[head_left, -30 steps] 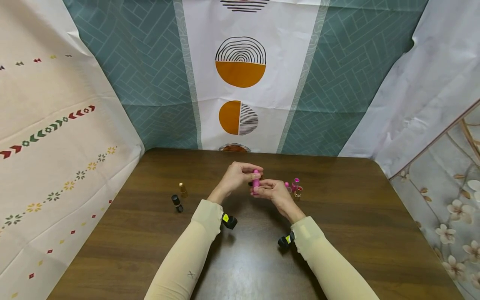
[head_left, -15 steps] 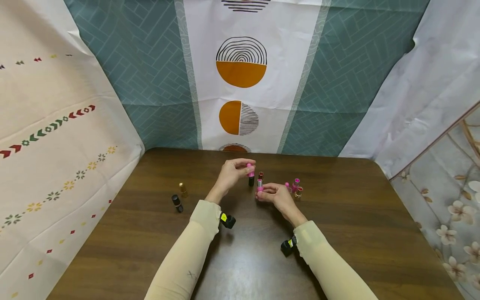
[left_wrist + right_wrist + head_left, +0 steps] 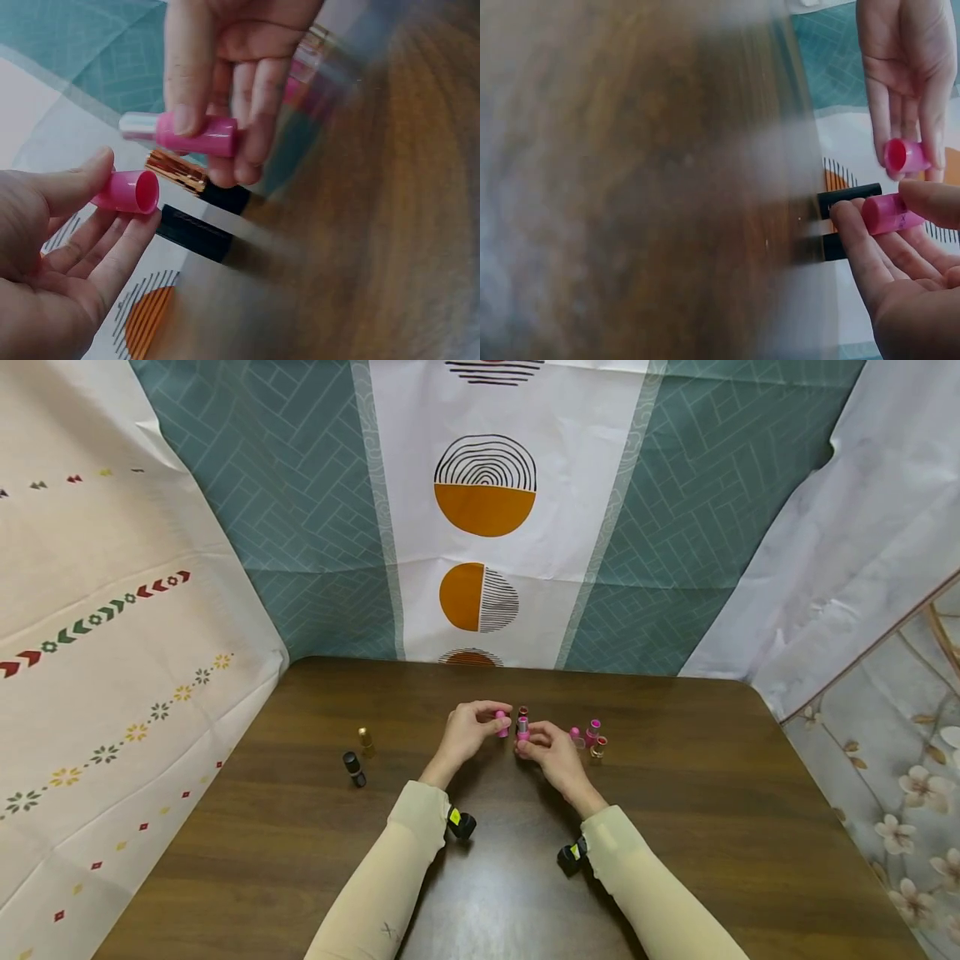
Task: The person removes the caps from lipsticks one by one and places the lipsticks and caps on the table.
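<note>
Between thumb and fingers, my left hand (image 3: 467,732) pinches a hollow pink lipstick cap (image 3: 124,192), its open end showing in the left wrist view. My right hand (image 3: 557,758) holds the matching pink lipstick tube (image 3: 206,136) by its base, with a silver collar sticking out. Cap and tube are apart, side by side over the far middle of the table. Just behind them stand a black lipstick tube (image 3: 196,233) and a black one with a gold upper part (image 3: 178,172). In the right wrist view, my fingers partly hide these two.
To the right stand an uncapped pink lipstick (image 3: 593,731), a gold-and-clear one (image 3: 598,747) and a small pink-topped item (image 3: 575,734). At left are a gold tube (image 3: 365,741) and a black tube (image 3: 354,768). The brown table (image 3: 480,877) meets hanging cloth behind.
The pink cap, in line with the tube a second ago, has come away from it in my left hand. That hand has since lowered toward the table; the right hand has shifted slightly.
</note>
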Demonstrator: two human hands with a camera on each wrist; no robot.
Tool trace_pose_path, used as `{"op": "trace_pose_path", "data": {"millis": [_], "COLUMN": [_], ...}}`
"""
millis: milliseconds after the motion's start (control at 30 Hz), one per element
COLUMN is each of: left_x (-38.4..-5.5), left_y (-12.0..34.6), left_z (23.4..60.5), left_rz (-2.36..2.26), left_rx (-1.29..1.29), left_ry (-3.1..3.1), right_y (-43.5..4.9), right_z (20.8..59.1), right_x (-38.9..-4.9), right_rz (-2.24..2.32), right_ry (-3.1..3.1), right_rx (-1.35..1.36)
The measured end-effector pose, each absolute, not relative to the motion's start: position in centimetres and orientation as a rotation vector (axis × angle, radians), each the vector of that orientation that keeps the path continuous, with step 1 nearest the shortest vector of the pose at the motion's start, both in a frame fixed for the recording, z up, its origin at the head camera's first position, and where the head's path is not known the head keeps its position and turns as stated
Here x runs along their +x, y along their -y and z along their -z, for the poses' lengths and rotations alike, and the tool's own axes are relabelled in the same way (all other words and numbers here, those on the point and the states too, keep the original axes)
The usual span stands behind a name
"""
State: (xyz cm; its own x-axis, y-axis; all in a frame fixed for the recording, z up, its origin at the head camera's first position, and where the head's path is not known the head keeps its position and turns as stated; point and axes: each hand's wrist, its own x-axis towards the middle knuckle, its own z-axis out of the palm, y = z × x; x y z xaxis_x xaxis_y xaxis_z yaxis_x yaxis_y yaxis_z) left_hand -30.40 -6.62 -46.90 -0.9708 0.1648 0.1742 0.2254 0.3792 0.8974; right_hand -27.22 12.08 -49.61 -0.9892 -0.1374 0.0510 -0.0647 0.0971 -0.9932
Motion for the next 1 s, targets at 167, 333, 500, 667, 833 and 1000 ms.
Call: {"op": "trace_pose_path", "data": {"millis": [167, 333, 500, 667, 833, 1000], "left_x": [-30.2, -29.9, -30.0, -29.9, -29.7, -29.8], "left_y": [6.4, 6.2, 5.9, 5.8, 5.8, 5.6], "left_z": [47.7, 48.0, 48.6, 48.8, 48.7, 48.9], "left_rz": [1.652, 1.611, 1.630, 1.572, 1.572, 1.552], "left_rx": [-0.367, -0.357, -0.353, -0.334, -0.323, -0.308], "left_ry": [2.598, 2.619, 2.606, 2.637, 2.652, 2.669], "right_y": [-11.7, -11.5, -11.4, -11.4, -11.5, -11.6], "right_z": [49.4, 49.3, 49.4, 49.5, 49.7, 49.8], "right_x": [-27.1, -27.2, -27.5, -27.8, -28.1, -28.4], "right_rz": [1.922, 1.814, 1.736, 1.647, 1.577, 1.520], "right_ry": [-2.446, -2.577, -2.688, -2.749, -2.775, -2.783], "right_rx": [-0.169, -0.142, -0.150, -0.154, -0.163, -0.154]}}
